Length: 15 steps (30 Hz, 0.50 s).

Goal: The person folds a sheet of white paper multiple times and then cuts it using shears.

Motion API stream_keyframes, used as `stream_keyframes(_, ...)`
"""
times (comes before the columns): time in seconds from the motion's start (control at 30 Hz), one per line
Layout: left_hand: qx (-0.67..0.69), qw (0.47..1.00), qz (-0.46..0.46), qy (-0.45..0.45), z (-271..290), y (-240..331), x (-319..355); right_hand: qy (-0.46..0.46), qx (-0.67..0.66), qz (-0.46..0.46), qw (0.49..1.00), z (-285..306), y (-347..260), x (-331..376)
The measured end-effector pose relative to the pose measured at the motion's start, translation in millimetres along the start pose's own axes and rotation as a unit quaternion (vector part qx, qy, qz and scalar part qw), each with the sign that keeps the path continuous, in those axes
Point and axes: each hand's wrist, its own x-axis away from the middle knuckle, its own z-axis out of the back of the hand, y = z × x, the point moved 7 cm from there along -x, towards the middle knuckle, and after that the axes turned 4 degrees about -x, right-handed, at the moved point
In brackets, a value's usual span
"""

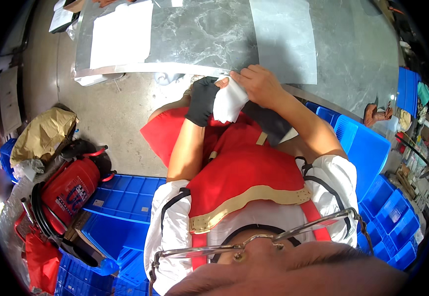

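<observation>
My left hand (203, 102), in a black glove with a bare thumb tip, grips a soft white piece (230, 102) of cloth or paper; I cannot tell which. The piece hangs down in folds over my lap, just off the table's near edge. My bare right hand (261, 87) pinches its upper right corner between thumb and fingers. Whatever may lie inside the folds is hidden. Below my right wrist, a dark grey fabric-like thing (268, 121) rests across the red apron (249, 165) that I wear.
Ahead stands a grey marbled table (199, 34) with a metal edge, bearing a white sheet (121, 37) and a pale sheet (286, 42). A red fire extinguisher (71, 190) and crumpled brown paper (44, 135) are at left. Blue crates (123, 197) flank me, with blue bins (389, 207) at right.
</observation>
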Motion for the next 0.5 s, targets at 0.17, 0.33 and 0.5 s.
stream_keyframes(0.17, 0.008, 1.000, 0.001, 0.000, 2.0, -3.1, -2.4, 0.011, -0.008, -0.016, 1.000, -4.5, -0.3, 2.3)
stream_keyframes(0.33, 0.026, 0.999, -0.021, 0.024, -1.2, 2.0, -0.9, 0.008, 0.026, 0.010, 1.000, -3.1, -4.0, -1.5)
stream_keyframes(0.5, -0.002, 1.000, 0.000, 0.005, -0.2, 1.2, 0.1, -0.019, 0.056, 0.049, 0.997, -4.2, -8.6, -0.9)
